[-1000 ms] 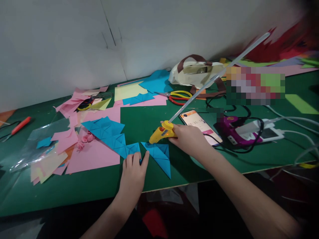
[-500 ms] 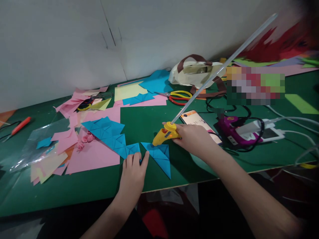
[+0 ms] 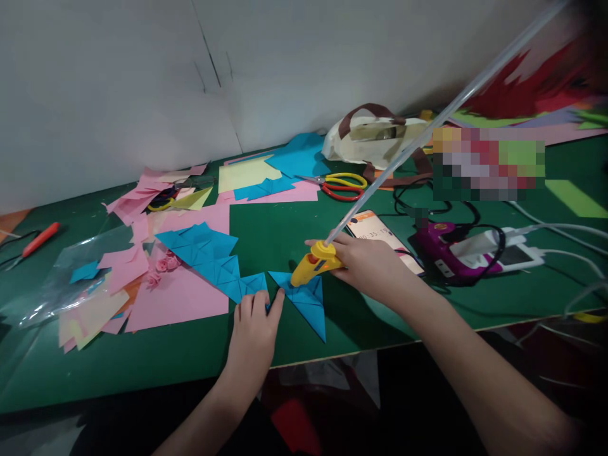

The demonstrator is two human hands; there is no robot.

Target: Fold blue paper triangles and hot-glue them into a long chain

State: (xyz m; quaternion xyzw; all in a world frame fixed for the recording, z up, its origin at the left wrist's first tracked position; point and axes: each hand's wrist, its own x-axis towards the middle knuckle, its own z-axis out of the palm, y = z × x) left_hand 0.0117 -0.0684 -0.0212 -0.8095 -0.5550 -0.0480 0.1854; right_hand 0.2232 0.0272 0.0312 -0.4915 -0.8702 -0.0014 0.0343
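My right hand [image 3: 363, 263] is closed around a yellow hot glue gun [image 3: 311, 265], its nozzle pointing down at a blue folded paper triangle [image 3: 308, 301]. A long clear glue stick [image 3: 403, 152] rises from the back of the gun toward the upper right. My left hand [image 3: 254, 329] lies palm down by the table's front edge. Its fingertips press on the end of a row of joined blue folded paper pieces [image 3: 225, 269], and its rightmost digit reaches the triangle's left side. Whether nozzle and paper touch is unclear.
Pink paper [image 3: 190, 297] lies under the blue row, with small pink paper roses [image 3: 164, 263] on it. Scissors [image 3: 342, 185] and a phone [image 3: 377, 231] lie behind my right hand. A purple power strip [image 3: 437, 253] with cables is at right. A plastic bag [image 3: 61, 272] is at left.
The glue gun has tipped slightly, its nozzle shifting a little lower on the triangle. The glue stick's far end has swung up and right. My left hand stays nearly still.
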